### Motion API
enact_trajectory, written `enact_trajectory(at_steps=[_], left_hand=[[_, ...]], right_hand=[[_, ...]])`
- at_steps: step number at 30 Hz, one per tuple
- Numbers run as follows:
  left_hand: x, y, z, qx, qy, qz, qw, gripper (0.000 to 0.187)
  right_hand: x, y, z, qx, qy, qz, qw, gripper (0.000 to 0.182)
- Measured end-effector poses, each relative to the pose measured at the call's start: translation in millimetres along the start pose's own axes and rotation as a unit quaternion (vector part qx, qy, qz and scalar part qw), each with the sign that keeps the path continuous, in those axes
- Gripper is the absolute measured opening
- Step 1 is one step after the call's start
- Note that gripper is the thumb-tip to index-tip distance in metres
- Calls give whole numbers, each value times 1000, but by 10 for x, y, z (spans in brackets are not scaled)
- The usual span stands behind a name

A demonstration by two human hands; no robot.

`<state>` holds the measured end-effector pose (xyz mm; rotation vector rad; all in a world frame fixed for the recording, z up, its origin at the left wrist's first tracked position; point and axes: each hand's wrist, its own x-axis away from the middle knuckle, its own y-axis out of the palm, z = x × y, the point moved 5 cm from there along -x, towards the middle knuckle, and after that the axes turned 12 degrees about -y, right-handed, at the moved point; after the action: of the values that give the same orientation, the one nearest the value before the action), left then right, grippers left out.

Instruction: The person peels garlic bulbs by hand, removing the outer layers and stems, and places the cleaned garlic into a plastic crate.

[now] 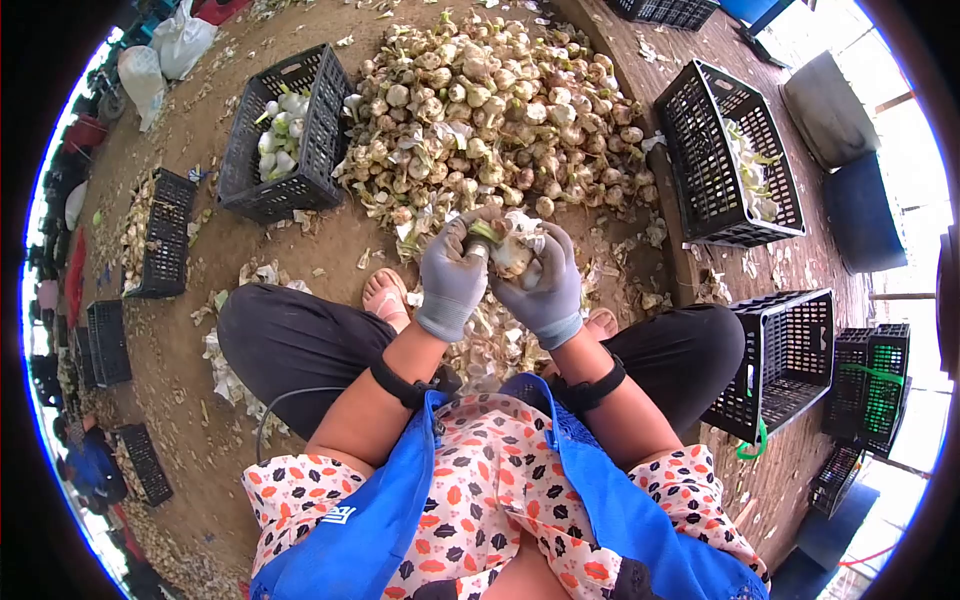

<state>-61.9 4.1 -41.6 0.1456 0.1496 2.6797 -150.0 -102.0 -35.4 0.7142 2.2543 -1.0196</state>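
Both my hands wear grey gloves and meet in front of the heap, over my lap. My right hand (540,290) is closed around a garlic bulb (513,258), whose papery outer skin is loose and browned. My left hand (452,272) is closed on the bulb's green stem (487,232). A small pale, shiny piece shows at the left fingers, too small to make out. Just beyond my hands lies a big heap of garlic bulbs (490,110), many with dirty skins and roots. Peeled skins (490,340) litter the ground below my hands.
A black crate (232,170) with cleaned white bulbs stands left of the heap. Another black crate (690,215) with pale garlic stands to the right, on wooden boards. A third crate (770,395) is beside my right knee. More crates (158,240) and a person (95,465) are at left.
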Motion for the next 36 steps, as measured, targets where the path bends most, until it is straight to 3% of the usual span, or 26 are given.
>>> enact_trajectory(at_steps=[4, 6, 9, 10, 13, 14, 15, 17, 18, 19, 21, 26, 28, 29, 31, 32, 33, 34, 35, 36], left_hand=[[-29, -29, -91, 77, -52, -4, 996, 33], [-49, -67, -164, 84, -71, -5, 994, 32], [-109, -204, -341, 123, -108, 38, 986, 30], [-118, -199, -333, 135, -154, 20, 978, 33], [-105, -159, -177, 174, -214, -27, 961, 33], [-84, -89, -71, 250, -231, -96, 935, 30], [-60, -21, 0, 324, -244, -165, 899, 28], [-46, 24, -28, 316, -255, -207, 890, 31], [-60, 2, -121, 204, -239, -181, 932, 30], [-77, -20, -190, 88, -219, -154, 960, 28], [-77, -49, -282, 117, -220, -148, 957, 26], [-90, -93, -268, -27, -142, -68, 987, 21], [-88, -83, -288, -30, -99, -51, 993, 20], [-89, -88, -276, -34, -56, -35, 997, 19], [-101, -97, -343, -6, -71, -35, 997, 19], [-105, -110, -370, 22, -85, -34, 996, 18], [-106, -134, -375, 22, -85, -34, 996, 18], [-104, -136, -362, 38, -101, -61, 992, 19], [-95, -122, -351, 54, -118, -87, 988, 21], [-72, -109, -338, 55, -118, -88, 988, 21]], right_hand=[[38, 62, 120, -56, 22, -3, 998, 68], [121, 190, 243, -284, 150, 16, 947, 66], [130, 142, 244, -273, 195, 54, 941, 64], [127, 162, 307, -384, 253, 42, 887, 64], [58, 151, 268, -419, 232, 77, 874, 64], [62, 146, 313, -357, 206, 61, 909, 65], [89, 165, 340, -357, 206, 60, 909, 65], [101, 171, 318, -356, 191, 66, 913, 68], [101, 156, 317, -355, 191, 65, 913, 68], [50, 84, 266, -257, 138, 46, 956, 68], [-14, -14, 143, -48, 26, 7, 998, 70], [61, 50, 194, -40, 11, -4, 999, 70], [105, 142, 321, -225, 122, -13, 967, 67], [95, 143, 314, -224, 122, -13, 967, 67], [114, 185, 355, -385, 236, 46, 891, 59], [73, 184, 351, -421, 231, 33, 876, 48], [59, 134, 363, -421, 231, 33, 876, 48], [91, 192, 352, -566, 340, 8, 751, 47], [121, 252, 263, -682, 433, -18, 589, 48], [89, 271, 235, -675, 469, -9, 570, 54]])
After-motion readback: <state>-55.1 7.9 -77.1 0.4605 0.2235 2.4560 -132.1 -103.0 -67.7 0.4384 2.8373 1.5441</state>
